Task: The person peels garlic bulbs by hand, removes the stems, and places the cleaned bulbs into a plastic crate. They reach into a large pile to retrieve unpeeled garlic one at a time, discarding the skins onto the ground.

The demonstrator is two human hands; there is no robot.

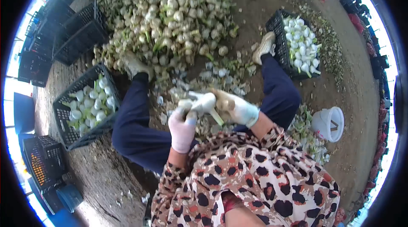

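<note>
Between my two gloved hands is a white garlic bulb (205,103) with a short green stem pointing down to the right. My left hand (182,128), in a pale glove, is closed round the bulb's left side with thumb and fingers. On the other side, my right hand (237,109), in a white glove with brown-stained fingertips, has its curled fingers pressed against the bulb. Whether it also pinches a piece of skin is hidden. Loose papery garlic skins (221,74) litter the ground beyond and under the hands.
A big heap of unpeeled garlic (170,14) lies ahead, past my feet. Black crates of cleaned white bulbs stand left (68,131) and right (278,35). A white bucket (323,125) sits at the right. Dark crates (80,35) are stacked at far left.
</note>
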